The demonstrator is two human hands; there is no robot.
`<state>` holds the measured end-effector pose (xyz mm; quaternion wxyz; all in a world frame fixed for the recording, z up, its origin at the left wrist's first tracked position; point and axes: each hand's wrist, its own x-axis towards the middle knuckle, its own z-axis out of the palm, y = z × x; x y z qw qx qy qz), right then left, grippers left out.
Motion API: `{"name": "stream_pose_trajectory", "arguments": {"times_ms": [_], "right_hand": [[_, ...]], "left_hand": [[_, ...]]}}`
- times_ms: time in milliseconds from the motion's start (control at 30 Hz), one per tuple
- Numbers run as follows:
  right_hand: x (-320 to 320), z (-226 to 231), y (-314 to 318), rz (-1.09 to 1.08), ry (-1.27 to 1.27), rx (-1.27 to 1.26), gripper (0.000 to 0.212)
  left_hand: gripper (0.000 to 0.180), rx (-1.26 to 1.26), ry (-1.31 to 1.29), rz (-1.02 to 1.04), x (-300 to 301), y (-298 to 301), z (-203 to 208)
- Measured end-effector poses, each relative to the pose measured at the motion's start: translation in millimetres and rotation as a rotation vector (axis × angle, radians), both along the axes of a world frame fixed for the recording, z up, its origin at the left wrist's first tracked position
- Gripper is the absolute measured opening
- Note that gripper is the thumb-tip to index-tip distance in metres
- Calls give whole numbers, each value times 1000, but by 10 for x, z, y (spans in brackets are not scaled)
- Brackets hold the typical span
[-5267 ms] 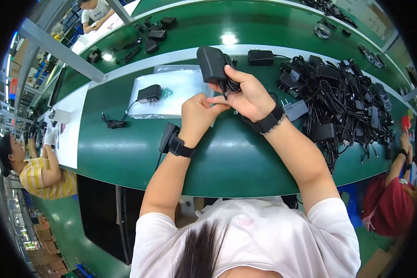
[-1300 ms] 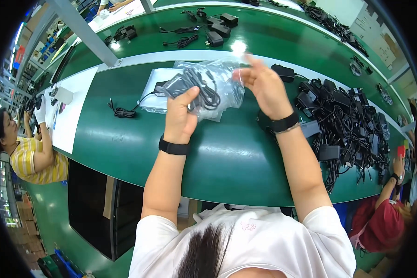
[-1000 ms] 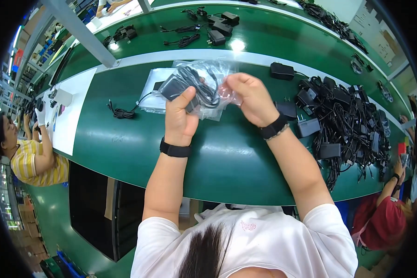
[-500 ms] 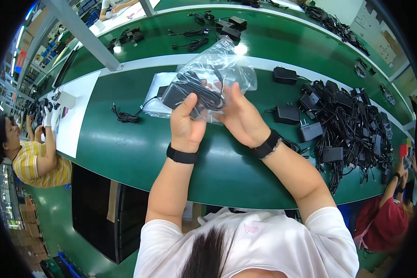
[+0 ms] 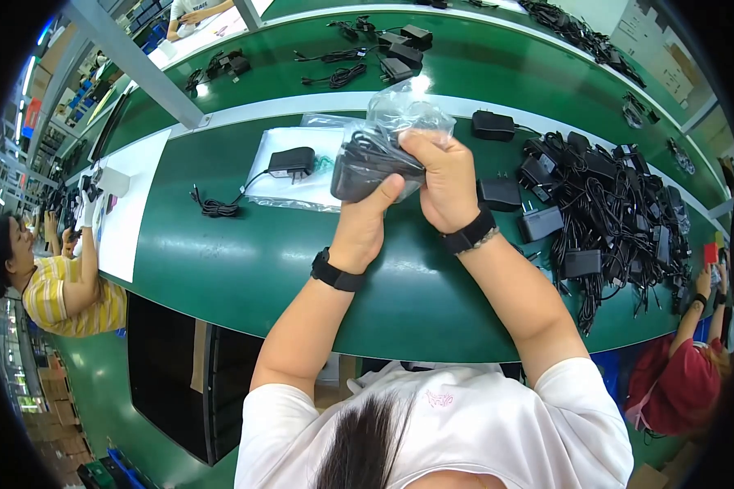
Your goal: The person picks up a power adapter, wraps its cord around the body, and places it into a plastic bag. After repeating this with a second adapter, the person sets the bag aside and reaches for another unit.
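Observation:
Above the green bench I hold a black power adapter (image 5: 355, 178) with its coiled cable, inside a clear plastic bag (image 5: 400, 102). My left hand (image 5: 365, 222) grips the bagged adapter from below, its thumb on the front. My right hand (image 5: 448, 179) pinches the bag beside the cable coil, thumb across it. Behind and left of my hands, another adapter (image 5: 291, 163) rests on a stack of clear bags (image 5: 261, 183). Its tied cable (image 5: 214, 202) lies on the bench to the left.
A large tangled heap of black adapters (image 5: 603, 204) covers the bench at right. Single adapters (image 5: 499, 194) lie near it. More adapters sit on the raised shelf (image 5: 302, 81) behind. A grey post (image 5: 143, 61) stands at left. Other people work at both sides.
My right hand has closed on the bag and its loose end is bunched up. The bagged adapter has moved right, uncovering the adapter on the bag stack.

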<state>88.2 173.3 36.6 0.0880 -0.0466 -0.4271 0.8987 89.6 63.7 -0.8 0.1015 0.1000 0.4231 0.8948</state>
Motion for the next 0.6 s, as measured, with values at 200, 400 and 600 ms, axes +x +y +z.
{"name": "stream_pose_trajectory", "arguments": {"times_ms": [200, 400, 600], "right_hand": [[-107, 1, 212, -310, 141, 559, 19], [-14, -43, 55, -399, 496, 961, 13], [-66, -54, 94, -2, 136, 186, 14]], "left_hand": [[82, 20, 20, 33, -121, -178, 94], [38, -283, 124, 128, -20, -112, 134], [23, -306, 296, 83, -90, -193, 133]]}}
